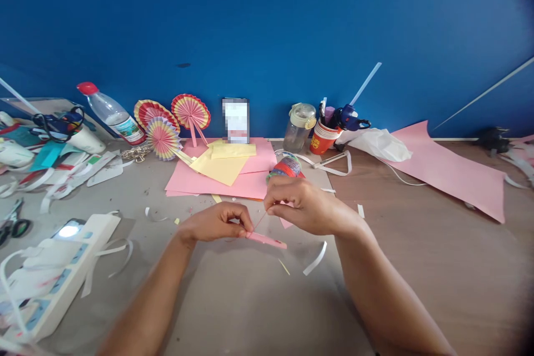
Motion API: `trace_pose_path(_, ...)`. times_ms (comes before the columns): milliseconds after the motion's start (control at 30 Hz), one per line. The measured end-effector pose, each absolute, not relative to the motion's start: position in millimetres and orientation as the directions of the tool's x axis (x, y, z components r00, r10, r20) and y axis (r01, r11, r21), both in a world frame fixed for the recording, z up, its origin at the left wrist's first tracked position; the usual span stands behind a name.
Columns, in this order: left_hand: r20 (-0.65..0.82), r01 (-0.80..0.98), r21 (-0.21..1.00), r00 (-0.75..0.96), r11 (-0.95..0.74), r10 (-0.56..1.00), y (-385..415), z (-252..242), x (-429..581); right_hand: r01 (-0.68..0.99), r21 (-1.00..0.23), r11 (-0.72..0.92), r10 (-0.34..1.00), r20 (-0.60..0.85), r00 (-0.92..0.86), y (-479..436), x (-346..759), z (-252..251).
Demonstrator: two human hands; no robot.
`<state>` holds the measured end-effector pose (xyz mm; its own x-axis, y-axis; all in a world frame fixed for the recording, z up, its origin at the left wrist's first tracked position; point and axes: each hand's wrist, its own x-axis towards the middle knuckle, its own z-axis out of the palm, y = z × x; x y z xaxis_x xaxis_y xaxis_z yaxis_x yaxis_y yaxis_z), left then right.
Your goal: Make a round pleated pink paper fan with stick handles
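Note:
Between the fingers of my left hand (221, 221) is one end of a narrow folded strip of pink paper (269, 241), its free end pointing right. My right hand (306, 204) pinches a thin reddish thread (260, 219) that runs down to the strip by my left fingertips. Whether the thread is knotted there I cannot tell. Just behind my right hand sits a multicoloured ball of yarn (287, 167), partly hidden. Pink paper sheets (217, 182) with yellow paper (223, 167) on top lie beyond both hands.
Folded paper fans (191, 112), a phone (236, 121), a water bottle (297, 128) and a red paper cup (321, 139) stand along the blue wall. A power strip (79, 267) and scissors (14, 225) lie left. A large pink sheet (454, 175) is right; paper scraps (315, 258) lie near my hands.

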<state>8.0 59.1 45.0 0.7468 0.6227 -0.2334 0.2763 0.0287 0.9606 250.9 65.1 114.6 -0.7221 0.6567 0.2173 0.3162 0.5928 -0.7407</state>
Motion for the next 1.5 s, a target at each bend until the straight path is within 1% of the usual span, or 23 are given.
trace_pose_path(67, -0.261, 0.249, 0.963, 0.767, 0.103, 0.587, 55.0, 45.3, 15.1, 0.279, -0.764, 0.581, 0.674, 0.26, -0.691, 67.4, 245.8, 108.8)
trace_pose_path(133, -0.275, 0.217, 0.961, 0.786, 0.169, 0.553, 50.7, 46.9, 21.2, 0.251, -0.793, 0.555, 0.691, 0.271, -0.67, 71.2, 239.5, 99.9)
trace_pose_path(200, -0.245, 0.149, 0.965, 0.803, 0.214, 0.544, 47.3, 48.6, 25.4, 0.233, -0.82, 0.523, 0.706, 0.264, -0.658, 75.9, 233.2, 89.3)
trace_pose_path(300, -0.159, 0.016, 0.972, 0.783, 0.235, 0.602, 45.4, 48.6, 27.6, 0.233, -0.865, 0.444, 0.745, 0.212, -0.632, 83.5, 226.2, 74.3)
trace_pose_path(433, -0.053, -0.127, 0.974, 0.682, 0.189, 0.73, 46.6, 43.4, 26.1, 0.244, -0.925, 0.292, 0.846, 0.131, -0.516, 92.2, 224.7, 62.3)
trace_pose_path(500, 0.006, -0.206, 0.965, 0.632, 0.161, 0.775, 47.1, 41.0, 25.5, 0.248, -0.936, 0.249, 0.868, 0.102, -0.487, 94.6, 225.6, 59.7)
trace_pose_path(633, 0.116, -0.378, 0.921, 0.509, 0.1, 0.853, 48.3, 41.3, 26.2, 0.264, -0.933, 0.246, 0.848, 0.076, -0.524, 93.6, 225.6, 58.5)
trace_pose_path(733, 0.191, -0.455, 0.891, 0.365, -0.005, 0.911, 51.1, 44.3, 26.6, 0.249, -0.916, 0.314, 0.826, 0.134, -0.548, 90.3, 222.9, 57.6)
trace_pose_path(800, 0.21, -0.455, 0.888, 0.283, -0.062, 0.936, 53.5, 46.0, 25.6, 0.237, -0.913, 0.331, 0.816, 0.15, -0.558, 88.5, 220.4, 55.3)
trace_pose_path(833, 0.208, -0.448, 0.891, 0.248, -0.079, 0.946, 54.7, 46.6, 24.6, 0.24, -0.918, 0.314, 0.82, 0.135, -0.557, 88.0, 219.2, 53.7)
trace_pose_path(933, 0.2, -0.421, 0.899, 0.139, -0.125, 0.97, 57.6, 47.8, 21.1, 0.237, -0.949, 0.21, 0.829, 0.045, -0.557, 87.6, 216.0, 48.2)
trace_pose_path(1067, 0.18, -0.383, 0.91, 0.012, -0.161, 0.984, 60.8, 47.7, 18.0, 0.127, -0.99, 0.059, 0.813, -0.026, -0.581, 86.4, 211.9, 44.9)
trace_pose_path(1133, 0.158, -0.36, 0.917, -0.06, -0.17, 0.986, 62.7, 45.8, 17.7, 0.118, -0.993, 0.011, 0.81, -0.06, -0.584, 83.8, 209.4, 46.3)
trace_pose_path(1233, 0.149, -0.263, 0.946, -0.169, -0.191, 0.974, 66.1, 40.8, 17.5, 0.163, -0.987, 0.014, 0.802, -0.087, -0.591, 77.9, 207.3, 52.4)
trace_pose_path(1300, 0.162, -0.194, 0.96, -0.208, -0.203, 0.965, 68.5, 37.0, 16.8, 0.194, -0.98, 0.043, 0.802, -0.082, -0.592, 74.0, 207.7, 57.6)
trace_pose_path(1500, 0.208, -0.137, 0.962, -0.191, -0.236, 0.959, 71.5, 29.2, 15.4, 0.248, -0.961, 0.124, 0.806, -0.048, -0.59, 69.5, 212.3, 68.1)
